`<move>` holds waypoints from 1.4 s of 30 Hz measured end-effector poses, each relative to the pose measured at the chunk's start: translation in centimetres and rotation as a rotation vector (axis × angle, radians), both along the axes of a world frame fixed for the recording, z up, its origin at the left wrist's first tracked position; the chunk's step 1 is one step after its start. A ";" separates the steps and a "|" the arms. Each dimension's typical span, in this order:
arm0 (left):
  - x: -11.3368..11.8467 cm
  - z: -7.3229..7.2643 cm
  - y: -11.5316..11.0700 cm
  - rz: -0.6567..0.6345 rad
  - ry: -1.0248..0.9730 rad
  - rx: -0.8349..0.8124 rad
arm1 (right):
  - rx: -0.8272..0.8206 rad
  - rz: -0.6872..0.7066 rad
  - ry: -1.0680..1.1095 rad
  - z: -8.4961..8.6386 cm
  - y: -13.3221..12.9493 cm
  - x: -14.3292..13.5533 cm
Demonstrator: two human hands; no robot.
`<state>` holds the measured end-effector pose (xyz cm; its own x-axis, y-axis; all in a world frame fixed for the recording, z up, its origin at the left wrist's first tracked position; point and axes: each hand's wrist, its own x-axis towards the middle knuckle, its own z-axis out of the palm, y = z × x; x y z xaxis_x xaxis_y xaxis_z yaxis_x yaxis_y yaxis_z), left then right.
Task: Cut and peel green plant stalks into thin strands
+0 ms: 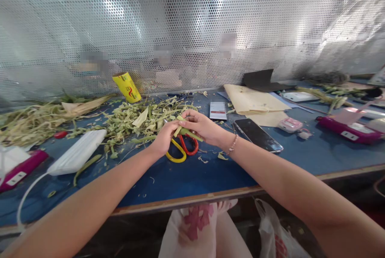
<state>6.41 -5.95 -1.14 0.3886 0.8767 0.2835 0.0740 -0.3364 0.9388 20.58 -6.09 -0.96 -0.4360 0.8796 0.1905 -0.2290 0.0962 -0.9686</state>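
Observation:
Near the middle of the table, my left hand (165, 136) and my right hand (205, 128) meet over a folded green plant strip (194, 134). Both hands are closed on it, fingertips pinching close together. Part of the strip is hidden by the fingers. Just below them lie scissors (177, 159) with one yellow and one red handle loop; their blades are mostly covered by my left hand. Behind and left of my hands spreads a heap of pale green curled plant scraps (128, 119).
Long dry strips (36, 123), a yellow tube (128, 87) and a white corded block (78, 151) lie left. Right are a small card-like box (218, 110), a phone (258, 135), brown paper (255, 101) and a magenta object (349, 129). Perforated metal screen (195, 21) stands behind.

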 end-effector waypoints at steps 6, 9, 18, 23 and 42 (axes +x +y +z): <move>0.0 -0.7 0.6 -0.052 -0.126 -0.064 | -0.040 -0.036 0.035 -0.1 0.2 -0.1; -0.1 -0.6 0.5 -0.047 -0.142 -0.069 | -0.085 -0.066 0.068 -0.1 0.3 -0.2; -0.6 -1.4 1.2 -0.002 -0.143 -0.039 | -0.199 -0.116 0.136 0.4 0.1 -0.3; -0.7 -2.0 1.6 0.027 -0.133 -0.004 | -0.245 -0.121 0.153 0.8 -0.2 -0.3; -0.7 -1.0 0.8 0.025 0.013 0.130 | -0.257 -0.107 0.126 0.7 0.1 0.1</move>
<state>5.73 -5.19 -2.15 0.3718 0.8424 0.3901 0.0960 -0.4528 0.8864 20.63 -5.95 -0.27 -0.3252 0.9456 0.0022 -0.3507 -0.1185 -0.9290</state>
